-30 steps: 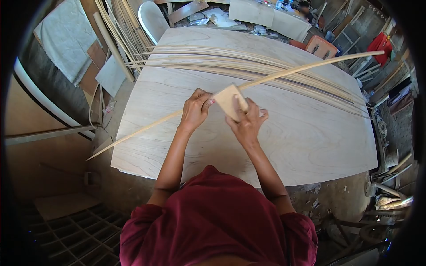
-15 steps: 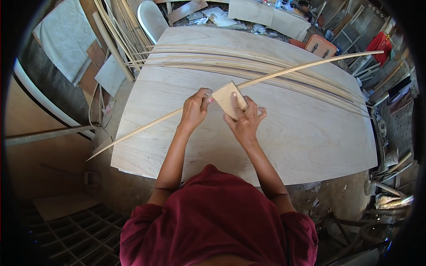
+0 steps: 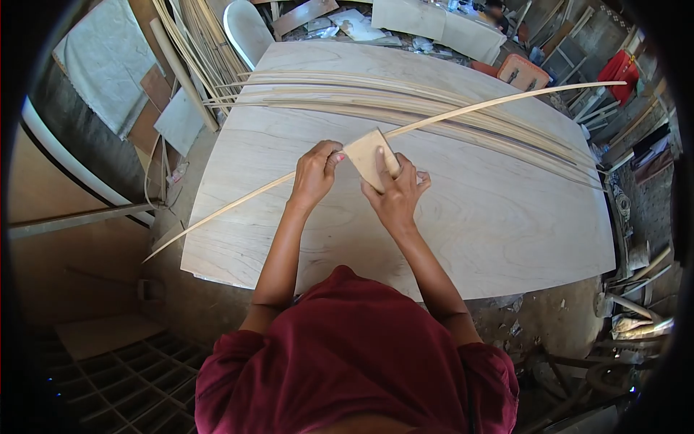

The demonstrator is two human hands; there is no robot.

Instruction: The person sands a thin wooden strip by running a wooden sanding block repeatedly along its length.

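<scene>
A long, thin wooden strip (image 3: 499, 105) runs diagonally over the pale plywood table (image 3: 491, 239), its lower left end reaching past the table's edge. My left hand (image 3: 316, 172) is closed around this strip near the middle. Just to the right, my right hand (image 3: 397, 189) grips a flat, pale wooden block (image 3: 369, 156), fingers spread over its face and side. The block lies across the strip and hides part of it. Its underside does not show.
Several thin wooden strips (image 3: 347, 99) lie along the table's far side. More strips (image 3: 191, 43) lean at the back left beside a white chair (image 3: 249, 32). An orange chair (image 3: 523, 74) and a person (image 3: 494, 14) are at the back right.
My right hand and the block have shifted slightly left and away from me. My left hand has moved slightly the same way, still holding the strip.
</scene>
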